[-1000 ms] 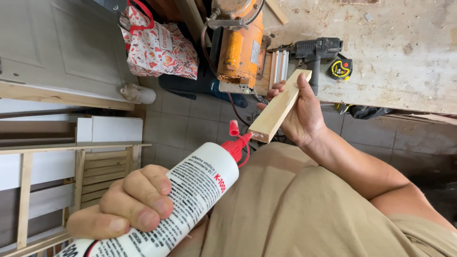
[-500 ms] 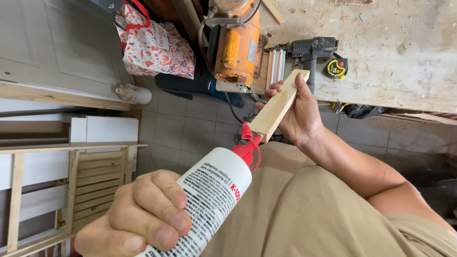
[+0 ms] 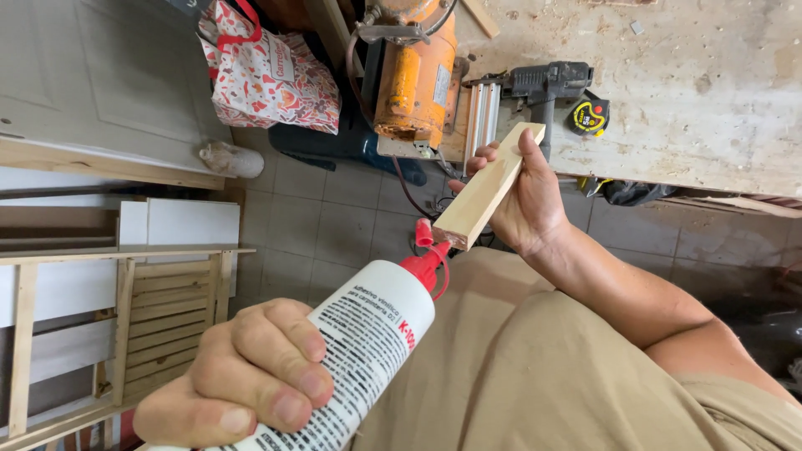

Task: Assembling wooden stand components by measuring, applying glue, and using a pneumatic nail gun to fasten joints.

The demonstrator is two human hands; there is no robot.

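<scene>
Your left hand (image 3: 251,376) is clamped around the white glue bottle (image 3: 368,334), red nozzle at 1 o'clock, touching the wood strip (image 3: 489,188) gripped by your right hand (image 3: 526,200).

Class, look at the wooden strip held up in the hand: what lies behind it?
Behind the wooden strip is the right hand gripping it; its palm is covered.

Head view, close, looking down

Two bare hands, left hand (image 3: 251,376) and right hand (image 3: 522,196), bare forearms without sleeves; plain tan clothing (image 3: 535,376) covers the lap.
</scene>
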